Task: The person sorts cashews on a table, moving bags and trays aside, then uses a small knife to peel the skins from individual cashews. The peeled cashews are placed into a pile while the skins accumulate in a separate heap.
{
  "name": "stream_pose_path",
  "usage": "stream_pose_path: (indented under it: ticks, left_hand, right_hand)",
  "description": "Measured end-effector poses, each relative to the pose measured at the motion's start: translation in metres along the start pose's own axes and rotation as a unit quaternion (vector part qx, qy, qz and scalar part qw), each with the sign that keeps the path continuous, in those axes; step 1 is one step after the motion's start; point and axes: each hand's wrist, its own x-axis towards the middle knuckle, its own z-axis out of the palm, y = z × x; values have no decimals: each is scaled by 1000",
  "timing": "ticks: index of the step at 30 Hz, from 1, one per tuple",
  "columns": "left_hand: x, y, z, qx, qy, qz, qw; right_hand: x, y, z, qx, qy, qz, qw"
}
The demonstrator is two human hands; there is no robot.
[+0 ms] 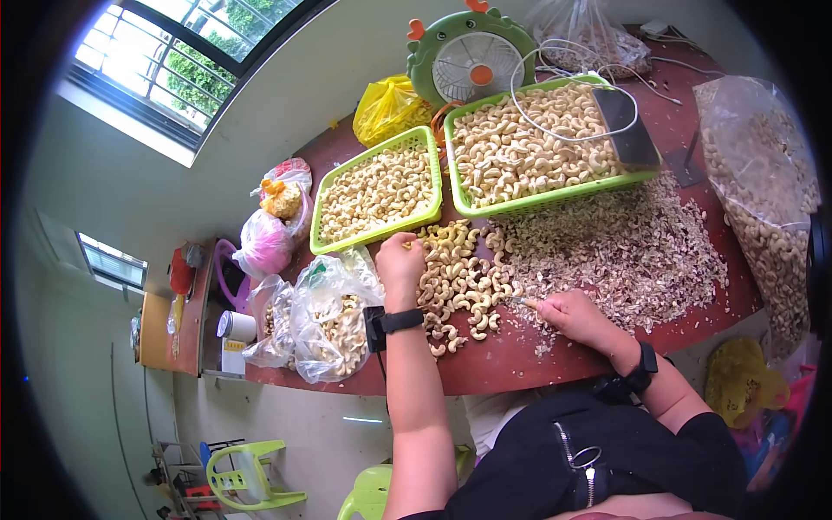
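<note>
My left hand (400,267) is closed, its fingers curled, at the left edge of a loose pile of cashews (464,276) and just below the smaller green basket (374,241). A small yellowish bit shows at its fingertips, too small to make out. In my right hand (574,317) is a small knife (525,302), gripped by its handle, with the blade pointing left toward the pile. Flaky brown-and-white skins and scraps (620,264) lie spread beyond and right of that hand. Peeled cashews fill the smaller basket.
A larger green basket (485,208) of cashews stands behind, with a phone (626,130) and white cable (568,139) on it. Behind are a green fan (472,65) and yellow bag (390,108). Clear nut bags (334,325) sit left; a tall nut sack (763,208) stands right.
</note>
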Motion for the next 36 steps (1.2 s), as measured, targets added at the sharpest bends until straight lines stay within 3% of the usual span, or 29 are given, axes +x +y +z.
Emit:
stream_pose_path:
  ticks: [2,5,7,9,15,17,18,19,21,24,27,28,29,31,33,35,36]
  left_hand:
    - [-3,5,3,60,-76,2,995]
    - [-6,4,5,72,-57,7,996]
    - [-6,-6,6,38,-76,-15,996]
    - [-13,-10,1,-26,-22,-1,999]
    - [-37,-3,-12,-151,-97,-6,984]
    - [-48,5,-31,-385,-95,-87,914]
    - [-49,4,-33,-375,-89,-79,919]
    - [-58,-1,-52,-494,-33,-106,862]
    - [-69,-18,-70,-597,67,-96,793]
    - [-76,-51,-97,-641,142,-139,742]
    - [-61,-101,-102,-614,130,-212,749]
    - [-50,-131,-100,-574,137,-219,777]
    - [-46,-134,-102,-574,139,-219,777]
    - [-38,-129,-106,-531,233,-168,797]
    - [-35,-139,-109,-481,237,-176,826]
    - [-30,-171,-102,-252,223,-84,938]
    - [-41,-149,-107,-86,258,-36,962]
  right_hand:
    - [0,3,1,-3,-4,-1,1000]
    - [0,5,1,23,4,23,999]
    - [1,5,1,4,-1,24,1000]
    - [0,2,1,-3,6,10,1000]
    - [1,1,1,-14,7,-11,1000]
    - [0,1,0,-5,11,5,1000]
    - [0,0,0,-5,7,4,1000]
    - [0,0,0,0,8,13,1000]
    - [2,0,1,7,5,20,1000]
    - [3,6,3,1,13,8,1000]
    - [2,2,3,13,13,14,1000]
    - [3,3,4,10,16,4,1000]
    - [3,4,5,9,14,2,1000]
    - [3,5,6,19,31,0,999]
    - [3,3,6,14,25,1,1000]
    - [3,4,8,27,32,7,999]
    - [4,4,7,25,30,6,999]
